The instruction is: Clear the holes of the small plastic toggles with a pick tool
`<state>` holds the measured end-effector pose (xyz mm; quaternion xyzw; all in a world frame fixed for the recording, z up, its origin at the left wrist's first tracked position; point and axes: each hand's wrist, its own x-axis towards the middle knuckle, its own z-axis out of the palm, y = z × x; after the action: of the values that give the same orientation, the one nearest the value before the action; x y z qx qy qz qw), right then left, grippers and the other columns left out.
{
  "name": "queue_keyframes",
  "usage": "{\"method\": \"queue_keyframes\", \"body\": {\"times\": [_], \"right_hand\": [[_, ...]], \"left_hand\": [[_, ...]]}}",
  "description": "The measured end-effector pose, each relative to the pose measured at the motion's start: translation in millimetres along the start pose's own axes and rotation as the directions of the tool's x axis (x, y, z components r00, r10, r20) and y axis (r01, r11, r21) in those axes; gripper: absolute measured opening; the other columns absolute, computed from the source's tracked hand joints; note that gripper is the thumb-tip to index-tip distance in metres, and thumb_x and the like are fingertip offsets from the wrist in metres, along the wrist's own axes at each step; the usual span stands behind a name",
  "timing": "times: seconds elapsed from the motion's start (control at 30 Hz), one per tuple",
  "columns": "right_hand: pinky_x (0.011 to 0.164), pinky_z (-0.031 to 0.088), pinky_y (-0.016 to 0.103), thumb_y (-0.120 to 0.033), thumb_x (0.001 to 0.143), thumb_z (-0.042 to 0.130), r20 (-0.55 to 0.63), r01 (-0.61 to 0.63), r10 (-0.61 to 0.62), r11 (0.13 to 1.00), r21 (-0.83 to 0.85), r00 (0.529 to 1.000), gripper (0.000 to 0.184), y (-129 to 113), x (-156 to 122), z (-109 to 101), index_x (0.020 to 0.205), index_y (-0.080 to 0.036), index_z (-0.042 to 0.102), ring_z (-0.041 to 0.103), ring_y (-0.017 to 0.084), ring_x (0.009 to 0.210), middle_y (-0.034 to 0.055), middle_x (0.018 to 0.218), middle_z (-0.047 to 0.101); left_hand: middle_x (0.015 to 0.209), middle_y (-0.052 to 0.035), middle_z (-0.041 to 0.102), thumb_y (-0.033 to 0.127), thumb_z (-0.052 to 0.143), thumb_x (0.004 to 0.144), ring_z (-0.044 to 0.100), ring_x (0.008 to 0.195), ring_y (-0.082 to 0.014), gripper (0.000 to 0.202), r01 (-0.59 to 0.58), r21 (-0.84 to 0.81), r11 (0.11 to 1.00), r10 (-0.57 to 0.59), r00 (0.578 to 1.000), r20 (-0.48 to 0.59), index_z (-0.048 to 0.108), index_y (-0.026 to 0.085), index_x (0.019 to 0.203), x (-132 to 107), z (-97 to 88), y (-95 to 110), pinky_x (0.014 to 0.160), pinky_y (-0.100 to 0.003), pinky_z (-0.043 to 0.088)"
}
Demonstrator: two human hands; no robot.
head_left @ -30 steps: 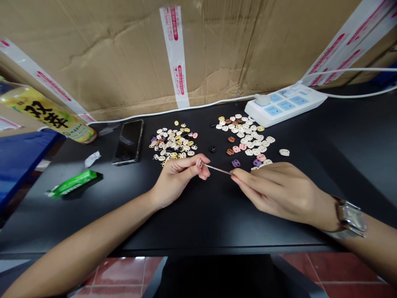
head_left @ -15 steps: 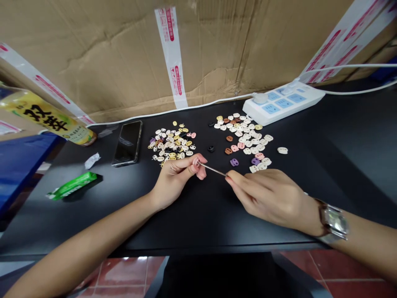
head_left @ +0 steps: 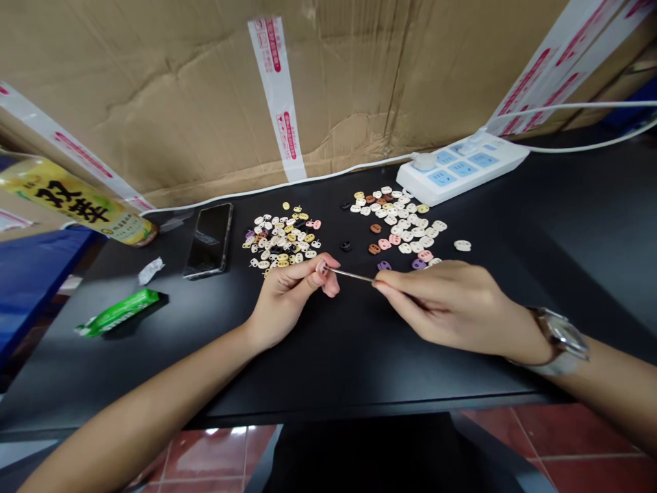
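Note:
My left hand (head_left: 287, 294) pinches a small pink piece (head_left: 322, 267) between thumb and fingers above the black table (head_left: 328, 356). My right hand (head_left: 452, 305) is closed on a thin metal pin (head_left: 352, 275), whose tip meets the pink piece. Behind my left hand lies a pile of small cream and yellow pieces (head_left: 281, 239). A second pile of cream, pink and brown pieces (head_left: 405, 226) lies behind my right hand. A watch (head_left: 562, 339) sits on my right wrist.
A dark phone (head_left: 209, 238) lies left of the piles, with a green packet (head_left: 118, 312), a crumpled wrapper (head_left: 150, 270) and a tipped yellow bottle (head_left: 76, 204) farther left. A white power strip (head_left: 462, 168) and cable sit at the back right. Taped cardboard (head_left: 328, 89) walls the back.
Both hands have stayed together on the pin and pink piece, with the right hand shifting slightly left and up. The view has tilted a little.

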<state>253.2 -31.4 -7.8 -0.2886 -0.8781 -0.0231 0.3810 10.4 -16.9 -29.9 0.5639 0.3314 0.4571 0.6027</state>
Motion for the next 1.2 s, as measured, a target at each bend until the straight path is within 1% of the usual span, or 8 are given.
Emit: {"method": "queue_keyframes", "body": {"times": [0.07,0.2,0.33,0.57,0.73,0.87,1.03,1.2], "right_hand": [[0.045,0.038,0.023,-0.015,0.093,0.062,-0.042,-0.078,0.081,0.995,0.069,0.996,0.007,1,2,2,0.089,-0.019,0.067,0.044,0.006,0.040,-0.0090,0.050,0.052],[0.053,0.045,0.026,-0.012,0.089,0.065,-0.070,0.040,-0.050,0.991,-0.131,0.996,0.011,2,-1,1,0.100,-0.016,0.066,0.058,0.010,0.048,-0.0050,0.061,0.066],[0.053,0.046,0.027,-0.010,0.087,0.068,-0.073,0.046,-0.057,0.988,-0.145,0.996,0.015,3,-3,-1,0.102,-0.013,0.065,0.060,0.010,0.049,-0.0036,0.063,0.069],[0.052,0.046,0.028,-0.011,0.089,0.066,-0.046,0.042,-0.046,0.995,-0.094,0.998,0.013,3,-1,2,0.101,-0.014,0.064,0.062,0.011,0.050,-0.0036,0.064,0.070],[0.052,0.046,0.029,-0.010,0.088,0.066,-0.048,0.050,-0.054,0.995,-0.086,0.997,0.014,3,-2,1,0.101,-0.014,0.063,0.062,0.011,0.049,-0.0033,0.063,0.069],[0.051,0.045,0.029,-0.009,0.089,0.066,-0.043,0.049,-0.052,0.996,-0.075,0.998,0.014,2,-2,0,0.102,-0.013,0.062,0.062,0.011,0.050,-0.0031,0.065,0.070],[0.051,0.046,0.030,-0.012,0.090,0.065,0.003,0.045,-0.044,0.996,-0.073,0.999,0.014,5,-5,-2,0.104,-0.015,0.062,0.063,0.011,0.051,-0.0024,0.067,0.071],[0.050,0.046,0.032,-0.011,0.089,0.066,0.017,0.016,-0.016,0.999,-0.030,1.000,0.018,4,-6,-4,0.105,-0.018,0.063,0.064,0.013,0.052,-0.0027,0.067,0.071]], "left_hand": [[0.073,-0.0017,0.067,0.029,0.066,0.092,0.058,0.070,-0.0103,0.017,-0.001,-0.052,0.999,0.000,1.000,-0.030,0.077,0.017,0.098,1,1.1,1,0.075,-0.025,0.046],[0.075,-0.0013,0.069,0.030,0.073,0.086,0.060,0.071,-0.0078,0.018,0.024,-0.209,0.978,-0.055,0.989,-0.141,0.079,0.018,0.098,6,2.2,4,0.074,-0.020,0.049],[0.081,-0.0023,0.072,0.029,0.075,0.084,0.062,0.074,-0.0063,0.021,0.105,-0.285,0.953,-0.135,0.987,-0.088,0.079,0.017,0.102,7,3.5,6,0.078,-0.017,0.051],[0.085,-0.0036,0.074,0.023,0.072,0.087,0.065,0.076,-0.0070,0.022,0.207,-0.276,0.939,-0.208,0.978,0.024,0.078,0.016,0.108,3,4.8,10,0.079,-0.017,0.051],[0.093,-0.0054,0.076,0.023,0.071,0.088,0.066,0.079,-0.0097,0.026,0.207,-0.262,0.943,-0.197,0.978,0.064,0.076,0.020,0.113,5,4.0,11,0.081,-0.022,0.051],[0.089,-0.0040,0.075,0.025,0.071,0.088,0.066,0.081,-0.0113,0.031,0.201,-0.233,0.951,-0.188,0.979,0.077,0.073,0.023,0.119,5,4.0,11,0.081,-0.025,0.049],[0.079,-0.0038,0.070,0.027,0.070,0.088,0.060,0.075,-0.0120,0.023,0.173,-0.190,0.966,-0.160,0.984,0.083,0.076,0.018,0.108,5,2.3,8,0.077,-0.028,0.046],[0.076,-0.0030,0.066,0.029,0.070,0.088,0.057,0.072,-0.0121,0.020,0.131,-0.114,0.985,-0.121,0.988,0.097,0.076,0.017,0.103,4,-3.0,4,0.077,-0.029,0.045]]}}
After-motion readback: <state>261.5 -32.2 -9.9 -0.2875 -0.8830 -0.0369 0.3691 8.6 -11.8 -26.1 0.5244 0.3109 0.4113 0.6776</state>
